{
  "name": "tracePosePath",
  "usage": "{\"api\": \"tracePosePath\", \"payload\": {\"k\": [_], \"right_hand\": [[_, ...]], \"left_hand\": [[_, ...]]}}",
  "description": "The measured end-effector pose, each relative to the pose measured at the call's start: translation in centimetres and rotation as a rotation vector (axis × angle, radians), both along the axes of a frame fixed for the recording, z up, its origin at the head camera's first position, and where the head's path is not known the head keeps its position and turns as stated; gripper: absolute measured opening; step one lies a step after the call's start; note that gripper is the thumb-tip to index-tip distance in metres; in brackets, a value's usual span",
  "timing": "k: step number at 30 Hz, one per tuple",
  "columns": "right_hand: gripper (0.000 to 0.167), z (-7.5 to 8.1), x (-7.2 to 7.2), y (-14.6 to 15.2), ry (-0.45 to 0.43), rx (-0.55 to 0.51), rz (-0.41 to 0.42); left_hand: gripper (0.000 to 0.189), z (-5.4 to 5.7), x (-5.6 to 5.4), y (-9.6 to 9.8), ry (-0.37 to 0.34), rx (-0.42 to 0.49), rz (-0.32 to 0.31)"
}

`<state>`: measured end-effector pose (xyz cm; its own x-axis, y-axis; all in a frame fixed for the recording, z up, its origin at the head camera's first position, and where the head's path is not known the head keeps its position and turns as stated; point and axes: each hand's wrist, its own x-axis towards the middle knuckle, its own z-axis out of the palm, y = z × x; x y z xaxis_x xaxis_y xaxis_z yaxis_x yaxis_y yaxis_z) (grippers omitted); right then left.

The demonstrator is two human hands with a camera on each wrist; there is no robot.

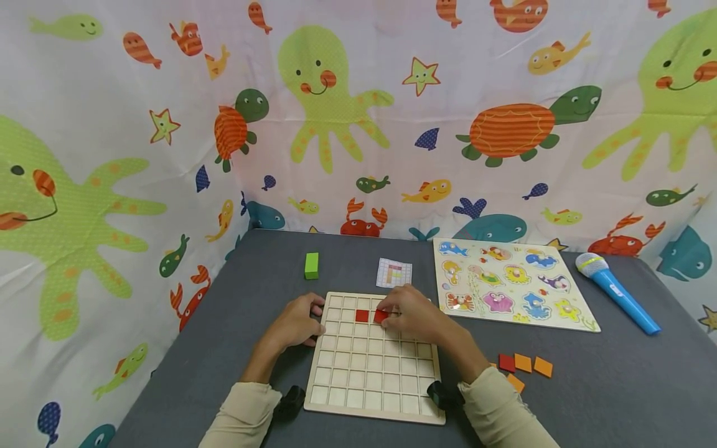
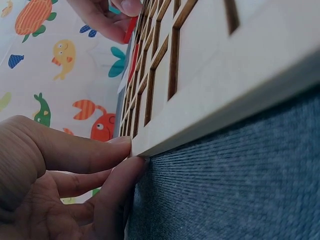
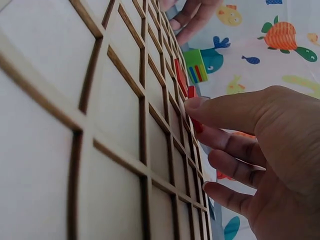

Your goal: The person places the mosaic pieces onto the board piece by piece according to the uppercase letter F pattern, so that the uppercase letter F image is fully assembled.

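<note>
A wooden grid board (image 1: 374, 417) lies on the dark table. My left hand (image 1: 297, 319) pinches its left edge near the far corner, thumb and a fingertip meeting at the rim in the left wrist view. Between the thumb and fingers of my right hand (image 1: 416, 314) is a red square tile (image 3: 195, 111), tilted over a cell in the board's second row. Another red tile (image 1: 361, 316) sits in a cell just left of it. Beyond the board lies a small card (image 1: 394, 272) printed with a coloured grid pattern.
Several loose tiles, orange ones (image 1: 523, 363) and a red one (image 1: 506, 362), lie right of my right forearm. A green box (image 1: 311, 266) stands far left. At the back right are a sea-animal peg puzzle (image 1: 476, 314) and a blue toy microphone (image 1: 622, 295). A printed cloth hangs behind.
</note>
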<state>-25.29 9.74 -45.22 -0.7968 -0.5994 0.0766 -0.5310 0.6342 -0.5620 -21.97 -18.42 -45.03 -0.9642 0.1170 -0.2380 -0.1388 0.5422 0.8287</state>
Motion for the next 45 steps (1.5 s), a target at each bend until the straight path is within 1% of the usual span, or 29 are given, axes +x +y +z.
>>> {"api": "tracePosePath", "payload": {"k": [7,13,21,28,33,40,45], "right_hand": [[0.024,-0.3,0.0,-0.4,-0.012,0.000,-0.027],[0.024,-0.4,-0.2,-0.6,-0.006,0.005,-0.032],[0.029,-0.4,-0.4,-0.9,-0.005,0.019,-0.041],[0.029,-0.4,-0.5,-0.9,-0.052,0.003,-0.058],[0.031,-0.3,-0.3,-0.6,-0.071,-0.024,-0.044],[0.025,0.1,0.1,0.2,-0.024,-0.056,0.004],[0.026,0.5,0.6,1.0,-0.029,-0.082,0.016]], "left_hand": [[0.056,0.0,-0.2,0.0,-0.001,-0.005,0.001],[0.055,0.2,-0.1,0.0,-0.008,-0.006,0.003],[0.055,0.2,0.0,0.0,-0.006,-0.006,-0.003],[0.056,0.2,-0.1,-0.1,-0.008,0.000,0.001],[0.056,0.1,0.0,-0.1,-0.007,-0.004,-0.005],[0.056,0.1,0.0,0.0,-0.008,-0.004,-0.005],[0.055,0.2,0.1,0.0,-0.001,-0.005,0.000]]}}
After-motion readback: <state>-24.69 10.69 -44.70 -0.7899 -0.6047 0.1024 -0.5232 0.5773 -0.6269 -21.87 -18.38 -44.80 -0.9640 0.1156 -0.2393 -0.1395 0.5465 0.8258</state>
